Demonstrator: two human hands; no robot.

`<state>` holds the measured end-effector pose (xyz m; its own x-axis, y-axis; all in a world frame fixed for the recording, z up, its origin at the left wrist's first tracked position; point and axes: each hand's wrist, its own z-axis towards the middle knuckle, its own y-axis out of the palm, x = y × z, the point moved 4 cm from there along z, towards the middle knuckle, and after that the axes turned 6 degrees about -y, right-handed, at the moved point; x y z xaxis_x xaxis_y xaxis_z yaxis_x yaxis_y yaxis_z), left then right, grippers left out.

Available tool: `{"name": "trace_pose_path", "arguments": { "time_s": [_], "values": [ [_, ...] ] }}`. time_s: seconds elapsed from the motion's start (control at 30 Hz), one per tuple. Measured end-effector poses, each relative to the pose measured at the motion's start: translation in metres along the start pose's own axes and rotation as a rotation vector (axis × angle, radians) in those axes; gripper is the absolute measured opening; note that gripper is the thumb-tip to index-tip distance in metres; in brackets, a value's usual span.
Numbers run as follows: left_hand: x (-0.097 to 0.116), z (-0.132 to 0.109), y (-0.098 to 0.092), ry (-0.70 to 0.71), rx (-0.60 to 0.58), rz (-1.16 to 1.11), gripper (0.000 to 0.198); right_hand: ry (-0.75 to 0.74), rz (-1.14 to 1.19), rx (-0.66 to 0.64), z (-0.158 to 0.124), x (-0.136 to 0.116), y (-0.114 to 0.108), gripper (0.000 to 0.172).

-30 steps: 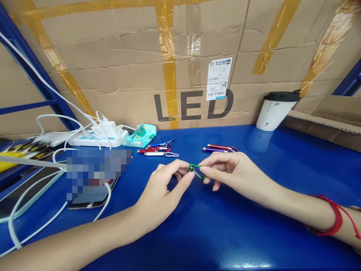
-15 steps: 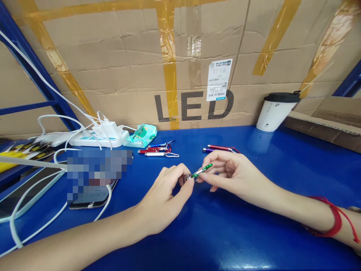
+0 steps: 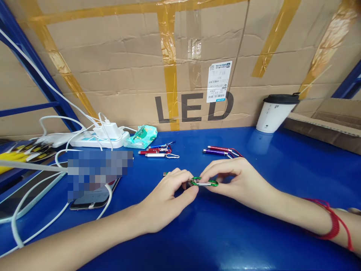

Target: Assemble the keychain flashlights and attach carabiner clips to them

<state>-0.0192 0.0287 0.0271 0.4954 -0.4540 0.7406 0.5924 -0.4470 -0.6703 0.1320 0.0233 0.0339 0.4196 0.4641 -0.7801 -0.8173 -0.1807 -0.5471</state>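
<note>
A green carabiner (image 3: pixel 204 184) with a silver gate is stretched level between my two hands, above the blue table. My left hand (image 3: pixel 172 201) is closed around the metal end beside the carabiner. The green penlight (image 3: pixel 165 174) it belongs to is mostly hidden behind those fingers, with only its tip showing. Thumb and fingers of my right hand (image 3: pixel 231 177) pinch the carabiner's right end. Beyond the right hand lie a red penlight (image 3: pixel 218 148) and a purple penlight (image 3: pixel 214 152), partly covered by that hand.
At the back left lie a silver penlight (image 3: pixel 156 155) and several others with clips. A teal packet (image 3: pixel 145 136), a white power strip (image 3: pixel 84 141), cables and a phone (image 3: pixel 93 197) are on the left. A lidded paper cup (image 3: pixel 276 114) stands back right, before cardboard (image 3: pixel 126 75).
The green carabiner has turned from slanting upward to lying level, its loop now facing me. My right hand has moved slightly down and right, and the penlight's tip now shows behind my left hand.
</note>
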Motion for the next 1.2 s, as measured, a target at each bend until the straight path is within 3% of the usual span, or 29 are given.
{"name": "trace_pose_path", "arguments": {
  "time_s": [0.2,0.43,0.73,0.83,1.0,1.2],
  "values": [
    [0.0,0.002,0.0,-0.031,-0.026,-0.025,0.035,-0.262,-0.238,0.018,0.0,-0.006,-0.002,0.018],
    [-0.005,0.004,-0.003,-0.049,0.036,-0.107,0.032,-0.502,-0.383,0.105,-0.005,-0.016,0.001,0.024],
    [-0.004,0.001,-0.006,-0.081,0.17,0.017,0.035,-0.485,-0.436,0.201,-0.009,-0.018,-0.001,0.017],
    [-0.004,0.0,-0.005,-0.066,0.19,0.065,0.035,-0.485,-0.49,0.237,-0.011,-0.016,-0.002,0.023],
    [-0.001,0.002,-0.003,0.005,0.171,0.121,0.033,-0.541,-0.693,0.081,-0.012,-0.011,0.005,0.036],
    [-0.002,0.003,-0.001,0.025,0.136,0.14,0.033,-0.358,-0.615,-0.153,-0.008,-0.008,0.011,0.033]
  ]
}}
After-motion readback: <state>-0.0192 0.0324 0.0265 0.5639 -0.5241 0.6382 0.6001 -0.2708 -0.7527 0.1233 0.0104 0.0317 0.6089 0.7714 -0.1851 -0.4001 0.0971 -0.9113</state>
